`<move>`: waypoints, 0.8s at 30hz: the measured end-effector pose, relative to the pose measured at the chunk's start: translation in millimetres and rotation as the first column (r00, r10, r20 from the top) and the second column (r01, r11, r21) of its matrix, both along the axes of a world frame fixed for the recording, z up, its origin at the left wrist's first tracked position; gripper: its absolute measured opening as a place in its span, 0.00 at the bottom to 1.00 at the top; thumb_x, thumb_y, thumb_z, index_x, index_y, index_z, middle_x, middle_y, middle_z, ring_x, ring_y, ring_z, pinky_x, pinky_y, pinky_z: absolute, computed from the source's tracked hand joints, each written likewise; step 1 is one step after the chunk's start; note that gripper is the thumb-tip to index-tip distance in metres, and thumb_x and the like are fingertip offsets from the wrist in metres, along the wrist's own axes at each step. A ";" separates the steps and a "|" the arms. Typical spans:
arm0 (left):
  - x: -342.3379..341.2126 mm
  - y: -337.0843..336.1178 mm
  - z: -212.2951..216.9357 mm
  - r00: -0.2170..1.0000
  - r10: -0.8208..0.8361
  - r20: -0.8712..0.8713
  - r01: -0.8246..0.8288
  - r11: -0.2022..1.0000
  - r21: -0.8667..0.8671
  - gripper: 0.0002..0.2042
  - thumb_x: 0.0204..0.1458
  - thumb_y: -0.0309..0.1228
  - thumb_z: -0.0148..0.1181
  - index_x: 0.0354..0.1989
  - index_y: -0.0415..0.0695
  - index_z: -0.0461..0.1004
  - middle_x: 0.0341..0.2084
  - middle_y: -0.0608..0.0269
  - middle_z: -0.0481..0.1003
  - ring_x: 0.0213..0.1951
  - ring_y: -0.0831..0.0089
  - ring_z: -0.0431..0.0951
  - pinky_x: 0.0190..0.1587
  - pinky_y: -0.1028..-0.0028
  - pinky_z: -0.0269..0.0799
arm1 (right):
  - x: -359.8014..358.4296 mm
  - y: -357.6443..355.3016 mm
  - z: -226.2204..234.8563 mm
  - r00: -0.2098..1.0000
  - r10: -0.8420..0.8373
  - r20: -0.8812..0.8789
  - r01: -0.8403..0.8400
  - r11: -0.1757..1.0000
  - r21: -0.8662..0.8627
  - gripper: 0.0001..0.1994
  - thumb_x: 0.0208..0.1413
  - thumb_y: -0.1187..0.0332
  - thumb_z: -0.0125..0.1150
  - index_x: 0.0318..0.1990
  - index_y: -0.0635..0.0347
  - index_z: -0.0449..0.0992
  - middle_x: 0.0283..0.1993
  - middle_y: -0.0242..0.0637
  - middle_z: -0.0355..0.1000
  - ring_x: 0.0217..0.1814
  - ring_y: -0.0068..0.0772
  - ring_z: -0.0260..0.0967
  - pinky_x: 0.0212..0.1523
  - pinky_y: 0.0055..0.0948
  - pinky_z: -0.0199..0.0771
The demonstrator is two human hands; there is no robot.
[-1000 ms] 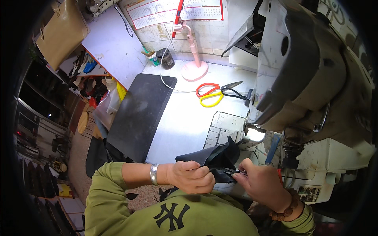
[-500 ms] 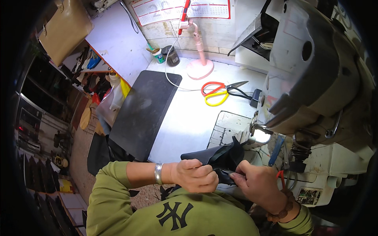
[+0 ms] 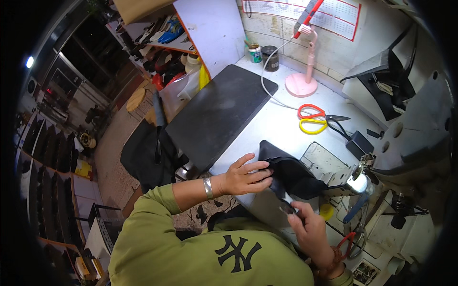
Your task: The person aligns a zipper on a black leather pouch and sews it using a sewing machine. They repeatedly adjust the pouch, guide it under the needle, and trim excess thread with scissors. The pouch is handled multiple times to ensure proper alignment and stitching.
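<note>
A black piece of fabric or leather (image 3: 296, 174) lies folded on the white sewing table (image 3: 281, 128), just left of the machine's lit needle area (image 3: 358, 183). My left hand (image 3: 245, 176) rests on its left edge, fingers stretched out and pressing it down. My right hand (image 3: 310, 229) is below the piece, fingers pinched on a small thin dark tool (image 3: 286, 205) whose tip points up at the piece's lower edge. What kind of tool it is stays unclear.
A grey sewing machine (image 3: 410, 138) fills the right side. Red and yellow scissors (image 3: 315, 119), a pink lamp stand (image 3: 301, 86), two small jars (image 3: 262, 53) and a black mat (image 3: 214, 114) are on the table. Red-handled scissors (image 3: 350, 240) hang near my right wrist. Shelves with shoes (image 3: 167, 33) stand at the left.
The view has swung, so the table appears more to the right. My left hand opened from a closed grip to flat fingers on the black piece; my right hand dropped lower with the tool.
</note>
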State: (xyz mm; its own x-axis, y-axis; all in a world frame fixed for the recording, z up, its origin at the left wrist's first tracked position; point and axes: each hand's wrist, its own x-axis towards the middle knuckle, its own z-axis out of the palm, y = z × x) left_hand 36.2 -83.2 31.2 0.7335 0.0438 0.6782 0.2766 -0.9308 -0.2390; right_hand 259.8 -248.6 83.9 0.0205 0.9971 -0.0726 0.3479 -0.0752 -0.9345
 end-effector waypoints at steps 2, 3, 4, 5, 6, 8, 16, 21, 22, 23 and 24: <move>-4.4 -9.6 -2.0 0.998 0.051 -0.030 -0.053 0.996 -0.069 0.05 0.48 0.31 0.58 0.33 0.57 0.76 0.37 0.75 0.75 0.52 0.72 0.71 0.67 0.55 0.50 | -3.1 10.9 -10.1 0.995 -0.029 -0.094 0.027 0.999 -0.023 0.13 0.58 0.68 0.59 0.47 0.65 0.73 0.24 0.36 0.71 0.23 0.25 0.67 0.27 0.24 0.68; -5.4 -15.6 -3.1 0.997 0.069 -0.034 -0.072 0.992 -0.104 0.06 0.47 0.30 0.58 0.33 0.57 0.76 0.35 0.75 0.74 0.51 0.73 0.71 0.67 0.55 0.49 | -4.5 16.5 -15.1 0.986 -0.051 -0.156 0.047 0.999 -0.028 0.13 0.59 0.69 0.58 0.49 0.65 0.72 0.25 0.35 0.70 0.24 0.23 0.65 0.28 0.23 0.67; -6.3 -22.3 -4.0 0.995 0.092 -0.047 -0.098 0.985 -0.143 0.06 0.46 0.30 0.58 0.32 0.57 0.76 0.34 0.75 0.73 0.50 0.74 0.71 0.67 0.54 0.48 | -5.2 20.8 -19.2 0.973 -0.084 -0.216 0.073 0.996 -0.058 0.13 0.59 0.69 0.56 0.50 0.66 0.72 0.25 0.34 0.69 0.25 0.21 0.64 0.29 0.22 0.67; -6.8 -27.2 -4.9 0.992 0.113 -0.062 -0.123 0.976 -0.181 0.06 0.45 0.30 0.59 0.32 0.57 0.76 0.33 0.75 0.72 0.48 0.74 0.71 0.67 0.54 0.48 | -5.7 23.3 -22.5 0.947 -0.082 -0.309 0.055 0.994 -0.094 0.14 0.61 0.70 0.54 0.51 0.69 0.71 0.27 0.29 0.67 0.28 0.16 0.60 0.31 0.19 0.65; -6.1 -30.6 -6.2 0.994 0.106 -0.041 -0.112 0.978 -0.175 0.07 0.44 0.29 0.59 0.31 0.57 0.76 0.32 0.75 0.72 0.47 0.75 0.71 0.66 0.53 0.47 | -6.1 25.4 -25.3 0.938 -0.076 -0.340 0.052 0.996 -0.078 0.14 0.62 0.70 0.53 0.51 0.69 0.71 0.27 0.29 0.67 0.28 0.16 0.60 0.30 0.19 0.64; -3.3 -36.0 -8.9 0.996 0.089 -0.002 -0.088 0.983 -0.162 0.07 0.42 0.28 0.59 0.30 0.57 0.76 0.31 0.75 0.71 0.45 0.75 0.72 0.66 0.52 0.46 | -7.7 29.8 -29.8 0.902 -0.082 -0.424 0.047 0.995 -0.093 0.14 0.63 0.70 0.52 0.51 0.71 0.70 0.26 0.27 0.66 0.27 0.15 0.59 0.30 0.19 0.63; 5.7 -44.6 8.0 0.988 -0.018 0.153 0.029 0.997 -0.073 0.07 0.38 0.28 0.61 0.27 0.56 0.76 0.27 0.76 0.70 0.37 0.77 0.73 0.60 0.59 0.48 | 0.1 36.9 -9.5 0.766 -0.183 -0.616 0.087 0.979 -0.183 0.19 0.66 0.66 0.47 0.57 0.72 0.67 0.24 0.28 0.68 0.23 0.13 0.56 0.25 0.14 0.56; 9.9 -48.6 22.5 0.968 -0.164 0.188 0.170 0.985 -0.017 0.06 0.40 0.30 0.59 0.28 0.57 0.76 0.25 0.74 0.68 0.34 0.75 0.71 0.52 0.55 0.47 | 9.8 32.9 18.6 0.836 -0.115 -0.536 0.051 0.990 -0.133 0.20 0.66 0.64 0.47 0.58 0.72 0.67 0.26 0.30 0.70 0.23 0.12 0.55 0.25 0.14 0.56; 10.7 -48.9 23.7 0.964 -0.182 0.192 0.189 0.982 -0.020 0.06 0.40 0.31 0.59 0.28 0.58 0.76 0.26 0.74 0.68 0.34 0.75 0.71 0.52 0.55 0.47 | 11.2 32.0 22.0 0.839 -0.113 -0.532 0.047 0.989 -0.137 0.20 0.66 0.64 0.48 0.57 0.72 0.67 0.27 0.31 0.71 0.24 0.13 0.57 0.26 0.14 0.57; 11.2 -49.2 24.9 0.960 -0.199 0.195 0.207 0.978 -0.023 0.06 0.40 0.31 0.59 0.28 0.58 0.76 0.26 0.74 0.68 0.34 0.75 0.72 0.51 0.55 0.46 | 11.9 31.5 24.3 0.843 -0.123 -0.524 0.047 0.987 -0.156 0.20 0.66 0.64 0.48 0.57 0.73 0.67 0.29 0.31 0.72 0.25 0.13 0.58 0.27 0.15 0.59; 11.6 -49.8 25.7 0.956 -0.214 0.199 0.223 0.974 -0.026 0.06 0.40 0.31 0.59 0.27 0.58 0.76 0.26 0.73 0.68 0.34 0.75 0.72 0.51 0.55 0.46 | 11.7 31.1 25.5 0.851 -0.112 -0.514 0.057 0.991 -0.122 0.19 0.66 0.65 0.49 0.57 0.73 0.67 0.30 0.32 0.73 0.28 0.14 0.60 0.30 0.15 0.62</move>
State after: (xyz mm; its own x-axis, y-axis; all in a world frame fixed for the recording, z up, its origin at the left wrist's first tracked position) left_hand 47.8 -132.9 57.0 0.5835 -0.0673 0.8093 0.1017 -0.9826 -0.1551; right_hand 271.5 -217.5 109.4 0.0359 0.9805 -0.1935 -0.1967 -0.1829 -0.9633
